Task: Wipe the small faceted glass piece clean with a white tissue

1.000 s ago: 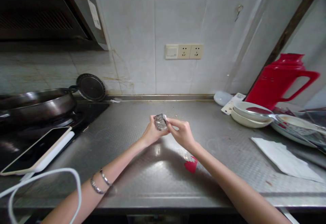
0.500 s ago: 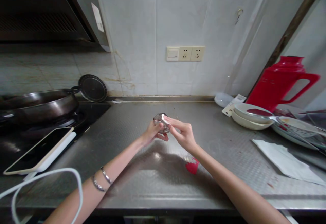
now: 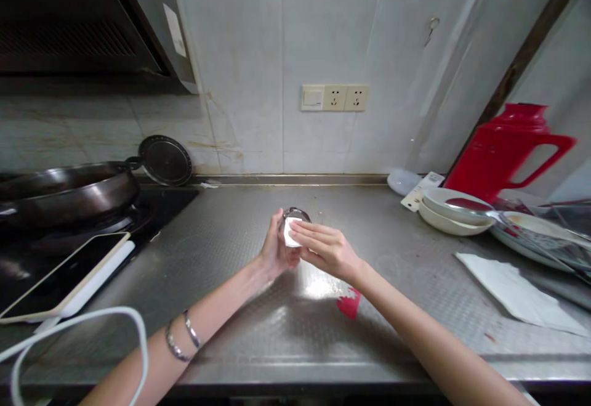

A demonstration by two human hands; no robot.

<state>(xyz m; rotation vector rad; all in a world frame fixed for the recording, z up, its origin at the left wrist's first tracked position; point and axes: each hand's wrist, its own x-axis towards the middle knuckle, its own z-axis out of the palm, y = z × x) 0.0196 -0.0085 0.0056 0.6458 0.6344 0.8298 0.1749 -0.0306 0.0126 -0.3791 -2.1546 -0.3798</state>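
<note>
Above the middle of the steel counter, my left hand [image 3: 273, 249] grips a small clear glass cup [image 3: 299, 212] from its left side and below. The cup is tilted, with its dark-looking rim toward the wall. My right hand [image 3: 330, 247] presses a folded white tissue [image 3: 292, 233] flat against the near side of the glass, fingers laid together over it. Much of the cup is hidden behind the tissue and fingers. On the counter below my right wrist is a red patch [image 3: 349, 304] with a ragged edge.
A pan [image 3: 69, 193] sits on the stove at left, near a phone [image 3: 64, 276] and a looping white cable [image 3: 78, 312]. At right are a red thermos [image 3: 503, 147], stacked bowls [image 3: 455, 224], plates and a white paper sheet [image 3: 517, 295] on the steel counter [image 3: 221, 338].
The tissue has moved from the cup's upper right edge onto its near side and shows more of its face. My left hand has turned the cup, and my right fingers now lie flatter.
</note>
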